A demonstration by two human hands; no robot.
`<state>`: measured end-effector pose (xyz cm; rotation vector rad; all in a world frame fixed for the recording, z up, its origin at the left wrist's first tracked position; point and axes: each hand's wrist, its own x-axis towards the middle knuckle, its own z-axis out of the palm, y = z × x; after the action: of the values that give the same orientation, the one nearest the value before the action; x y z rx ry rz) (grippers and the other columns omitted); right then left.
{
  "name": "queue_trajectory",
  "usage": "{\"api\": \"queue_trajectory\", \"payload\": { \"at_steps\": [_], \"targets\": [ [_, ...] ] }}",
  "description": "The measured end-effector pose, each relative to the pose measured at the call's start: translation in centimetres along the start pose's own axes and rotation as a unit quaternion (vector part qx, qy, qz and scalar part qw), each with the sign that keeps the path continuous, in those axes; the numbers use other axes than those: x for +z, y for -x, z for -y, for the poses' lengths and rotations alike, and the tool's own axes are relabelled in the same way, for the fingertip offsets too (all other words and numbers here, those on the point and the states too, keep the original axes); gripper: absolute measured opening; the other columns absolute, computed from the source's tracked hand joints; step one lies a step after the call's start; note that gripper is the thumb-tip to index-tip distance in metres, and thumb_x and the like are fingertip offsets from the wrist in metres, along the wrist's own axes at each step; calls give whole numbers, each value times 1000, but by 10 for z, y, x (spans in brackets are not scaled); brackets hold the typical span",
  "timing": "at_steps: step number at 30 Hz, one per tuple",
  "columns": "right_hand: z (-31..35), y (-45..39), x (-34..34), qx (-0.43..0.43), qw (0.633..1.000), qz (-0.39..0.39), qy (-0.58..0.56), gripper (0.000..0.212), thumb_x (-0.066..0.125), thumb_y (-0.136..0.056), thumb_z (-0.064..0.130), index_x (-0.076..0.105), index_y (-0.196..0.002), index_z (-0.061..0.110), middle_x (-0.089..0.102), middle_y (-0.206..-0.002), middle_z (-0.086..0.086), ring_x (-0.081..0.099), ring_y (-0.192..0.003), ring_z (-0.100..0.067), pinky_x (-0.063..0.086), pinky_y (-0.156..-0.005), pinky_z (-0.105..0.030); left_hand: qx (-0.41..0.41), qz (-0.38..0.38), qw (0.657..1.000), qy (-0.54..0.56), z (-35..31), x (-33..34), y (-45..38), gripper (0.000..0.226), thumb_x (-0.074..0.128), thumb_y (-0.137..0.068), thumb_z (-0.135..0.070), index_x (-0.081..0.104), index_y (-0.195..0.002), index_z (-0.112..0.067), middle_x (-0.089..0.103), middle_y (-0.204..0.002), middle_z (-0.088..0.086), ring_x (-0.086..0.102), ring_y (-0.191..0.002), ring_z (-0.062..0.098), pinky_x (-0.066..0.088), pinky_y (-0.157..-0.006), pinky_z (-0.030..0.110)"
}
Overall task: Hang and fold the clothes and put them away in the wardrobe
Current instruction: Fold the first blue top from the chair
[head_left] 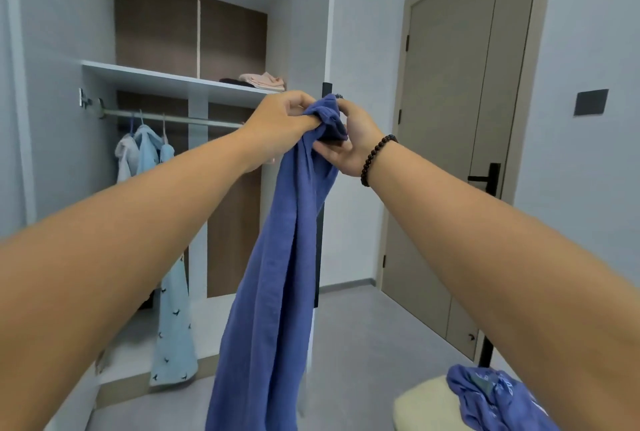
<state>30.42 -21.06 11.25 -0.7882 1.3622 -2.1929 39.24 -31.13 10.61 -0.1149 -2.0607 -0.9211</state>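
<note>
Remaining unhung, the blue garment (273, 257) is pinched by both hands, left hand (284, 119) and right hand (349, 143), fingers curled; below the grip it dangles; hung clothes (162, 222) and folded clothes (263, 81) are stored.

A home bedroom: open wardrobe (173, 77), hung clothes (152, 153), door (457, 119).

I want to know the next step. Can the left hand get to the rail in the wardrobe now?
Probably not at once. The left hand grips the blue garment together with the right hand, so it is busy. The rail itself is bare to the right of the hung clothes, and the wardrobe is open.
</note>
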Motion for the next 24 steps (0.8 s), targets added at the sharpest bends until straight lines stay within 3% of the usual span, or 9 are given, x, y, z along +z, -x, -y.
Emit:
{"api": "queue_trajectory", "payload": {
  "at_steps": [3,8,10,13,16,18,20,22,24],
  "targets": [
    [9,22,-2,-1,1000,-10,3,22,51,-94,22,62,-81,8,62,-76,-9,60,-71,-18,57,-57,-27,12,15,1000,-4,-17,6,15,19,61,-91,-9,67,-109,-11,72,-96,-3,66,-82,-5,51,-78,12],
    [5,42,-16,34,997,-57,28,20,46,-94,11,51,-75,6,57,-71,-9,58,-62,-21,53,-40,-28,33,5,998,-45,-20,31,54,17,63,-86,-12,71,-100,-16,73,-92,0,67,-91,16,54,-87,36],
    [-2,39,-21,50,994,-83,55,19,37,-93,5,51,-81,1,56,-74,-12,58,-63,-24,53,-44,-27,39,-34,997,-64,-13,45,76,20,62,-84,-10,69,-102,-14,71,-93,3,64,-89,20,54,-81,31],
    [-17,37,-21,41,986,-110,118,17,34,-93,2,51,-96,2,55,-79,-15,58,-69,-28,56,-55,-34,31,-103,994,-14,0,68,118,50,62,-78,-3,52,-125,-18,62,-113,0,58,-101,14,48,-83,17],
    [-29,38,-17,27,980,-105,166,18,36,-96,0,50,-87,5,51,-76,-12,55,-71,-26,57,-69,-40,-49,-158,985,42,21,96,151,72,63,-78,-7,32,-139,-27,52,-128,-5,55,-110,13,50,-88,28],
    [-34,40,-16,26,975,-91,201,20,37,-96,2,48,-81,8,49,-77,-9,52,-68,-21,57,-57,-32,-114,-182,975,64,36,111,170,76,62,-81,-7,25,-143,-31,51,-131,-6,56,-107,14,53,-85,33],
    [-36,43,-20,29,969,-85,231,28,36,-94,0,43,-69,12,42,-71,-6,46,-62,-17,50,-47,-26,-146,-183,970,65,55,123,188,74,57,-81,-2,27,-142,-30,54,-129,-4,58,-103,18,55,-83,38],
    [-37,46,-35,14,960,-99,262,41,36,-88,-7,40,-52,12,33,-61,-4,36,-56,-17,40,-54,-26,-167,-148,974,40,75,132,209,71,52,-79,3,31,-139,-31,58,-120,-4,60,-96,21,55,-79,41],
    [-36,54,-58,6,948,-113,299,41,40,-87,-6,42,-50,12,33,-59,-3,34,-58,-17,36,-63,-27,-167,-98,981,14,95,142,232,70,48,-77,5,36,-136,-31,61,-111,-4,61,-90,21,54,-72,37]
  ]
}}
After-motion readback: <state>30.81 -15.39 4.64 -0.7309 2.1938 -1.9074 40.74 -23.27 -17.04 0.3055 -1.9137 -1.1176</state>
